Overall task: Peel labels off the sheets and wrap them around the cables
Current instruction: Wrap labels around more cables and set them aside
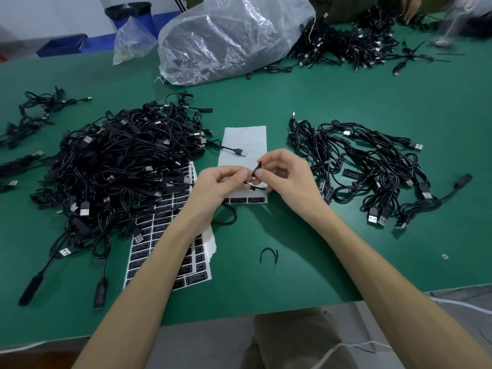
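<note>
My left hand (222, 182) and my right hand (285, 173) meet over a nearly bare white label sheet (245, 139) at the table's middle. Between their fingertips they pinch a small black label (257, 170) folded around a thin black cable (257, 187). That cable trails down under my left wrist in a loop (231, 218). A stack of sheets full of black labels (165, 235) lies under my left forearm. A large heap of black USB cables (119, 166) sits to the left, and a smaller pile of labelled cables (372, 169) to the right.
A green mat (346, 102) covers the table. A big clear plastic bag (226, 41) lies at the back, with more cables (346, 46) and another person's hand (410, 9) behind it. A black twist tie (269, 255) lies near the front edge.
</note>
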Available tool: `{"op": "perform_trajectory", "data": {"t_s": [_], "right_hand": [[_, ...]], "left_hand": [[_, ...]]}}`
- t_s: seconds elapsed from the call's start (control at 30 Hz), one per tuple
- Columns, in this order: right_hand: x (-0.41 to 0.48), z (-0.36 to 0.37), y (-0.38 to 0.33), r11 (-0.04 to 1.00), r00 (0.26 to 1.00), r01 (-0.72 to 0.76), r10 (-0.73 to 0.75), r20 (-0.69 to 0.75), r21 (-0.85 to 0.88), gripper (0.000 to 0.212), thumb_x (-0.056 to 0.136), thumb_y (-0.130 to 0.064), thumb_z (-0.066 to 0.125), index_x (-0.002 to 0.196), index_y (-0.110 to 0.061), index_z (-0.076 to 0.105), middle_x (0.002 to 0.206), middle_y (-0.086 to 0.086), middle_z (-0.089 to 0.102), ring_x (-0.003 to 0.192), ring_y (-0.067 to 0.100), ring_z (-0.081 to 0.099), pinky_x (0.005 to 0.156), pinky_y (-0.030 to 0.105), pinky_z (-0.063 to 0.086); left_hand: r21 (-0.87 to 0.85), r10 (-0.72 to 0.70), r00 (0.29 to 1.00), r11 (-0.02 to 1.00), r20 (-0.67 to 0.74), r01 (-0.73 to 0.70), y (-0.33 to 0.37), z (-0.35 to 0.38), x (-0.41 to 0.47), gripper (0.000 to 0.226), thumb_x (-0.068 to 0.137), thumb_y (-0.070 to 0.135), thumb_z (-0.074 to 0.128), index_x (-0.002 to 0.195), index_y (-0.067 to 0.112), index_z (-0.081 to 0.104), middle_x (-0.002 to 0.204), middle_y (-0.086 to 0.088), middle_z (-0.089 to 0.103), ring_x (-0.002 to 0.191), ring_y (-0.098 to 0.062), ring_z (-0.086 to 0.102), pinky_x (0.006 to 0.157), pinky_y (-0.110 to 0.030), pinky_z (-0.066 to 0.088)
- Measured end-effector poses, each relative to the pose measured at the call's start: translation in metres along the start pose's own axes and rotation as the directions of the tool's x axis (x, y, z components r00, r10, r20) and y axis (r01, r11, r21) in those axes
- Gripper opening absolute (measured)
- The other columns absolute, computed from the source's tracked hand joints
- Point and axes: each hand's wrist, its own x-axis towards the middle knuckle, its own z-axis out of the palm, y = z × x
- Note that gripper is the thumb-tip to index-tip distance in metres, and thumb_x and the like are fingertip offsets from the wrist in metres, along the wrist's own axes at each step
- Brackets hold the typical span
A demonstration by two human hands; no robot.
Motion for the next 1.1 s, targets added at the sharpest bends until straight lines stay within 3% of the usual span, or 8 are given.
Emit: {"op": "perform_trajectory", "data": {"t_s": [0.1,0.2,0.43,0.57,0.73,0.97,1.1], "right_hand": [[0.0005,-0.0006,0.0004,0.999,1.0,0.003,-0.002,-0.02,0.048,0.016,0.094,-0.005,0.073,0.107,-0.008,0.065,0.093,0.016,0.074,0.086,0.032,0.074,0.064,0.03,0.056],[0.001,-0.0004,0.0008,0.999,1.0,0.017,-0.016,-0.022,0.052,0.014,0.096,-0.006,0.071,0.109,-0.008,0.066,0.091,0.013,0.075,0.085,0.028,0.075,0.066,0.03,0.057],[0.0,0.0022,-0.0008,0.997,0.999,0.002,0.001,-0.041,0.075,0.014,0.097,-0.003,0.065,0.108,-0.011,0.066,0.088,0.008,0.071,0.081,0.026,0.076,0.064,0.03,0.056],[-0.0011,0.0038,-0.001,1.0,1.0,0.017,-0.017,-0.003,0.016,0.016,0.095,-0.008,0.07,0.11,-0.014,0.067,0.093,0.007,0.07,0.083,0.028,0.074,0.075,0.04,0.058],[-0.0029,0.0054,-0.0008,0.989,0.997,0.071,-0.067,0.031,-0.131,0.028,0.09,-0.006,0.073,0.114,-0.019,0.066,0.092,-0.004,0.066,0.088,0.008,0.063,0.078,0.026,0.049],[-0.0035,0.0068,-0.0006,0.981,0.993,0.089,-0.074,0.092,-0.17,0.041,0.091,-0.005,0.073,0.126,-0.021,0.058,0.093,0.0,0.059,0.091,0.017,0.065,0.075,0.022,0.05],[-0.0035,0.0059,-0.0003,0.983,0.995,0.082,-0.071,0.072,-0.162,0.043,0.091,-0.007,0.074,0.128,-0.02,0.057,0.095,-0.002,0.06,0.085,0.006,0.065,0.075,0.025,0.053]], "left_hand": [[0.016,0.016,1.0,1.0,0.017,-0.016,-0.0015,-0.0002,0.0002,0.017,0.098,0.008,0.067,0.113,0.006,0.074,0.107,-0.013,0.078,0.101,-0.022,0.074,0.094,-0.029,0.056],[0.047,0.039,0.999,0.998,0.009,-0.04,-0.002,0.0012,-0.0002,0.021,0.095,-0.004,0.066,0.115,0.003,0.071,0.106,-0.009,0.079,0.101,-0.019,0.075,0.089,-0.023,0.056],[-0.015,0.049,0.996,0.999,-0.075,-0.05,-0.0025,0.0012,0.0001,0.016,0.097,-0.003,0.066,0.112,-0.004,0.066,0.1,-0.008,0.074,0.1,-0.033,0.076,0.091,-0.033,0.06],[-0.029,0.05,0.987,0.998,-0.155,-0.055,-0.0039,0.0023,-0.0001,0.01,0.094,-0.007,0.068,0.102,-0.001,0.069,0.096,-0.006,0.072,0.088,-0.03,0.078,0.08,-0.03,0.062],[0.041,0.081,0.971,0.996,-0.223,-0.073,-0.0056,0.0026,0.0008,0.011,0.092,-0.006,0.071,0.099,0.002,0.07,0.092,-0.002,0.074,0.074,-0.032,0.078,0.072,-0.03,0.063],[0.055,0.117,0.964,0.993,-0.237,-0.107,-0.004,0.0048,0.0002,0.008,0.091,-0.004,0.073,0.097,0.001,0.072,0.097,-0.009,0.071,0.079,-0.019,0.076,0.071,-0.025,0.062],[-0.011,0.094,0.968,0.995,-0.232,-0.099,-0.0031,0.0039,0.0003,0.01,0.092,-0.001,0.074,0.101,-0.002,0.071,0.099,-0.014,0.071,0.082,-0.023,0.076,0.074,-0.027,0.062]]}}
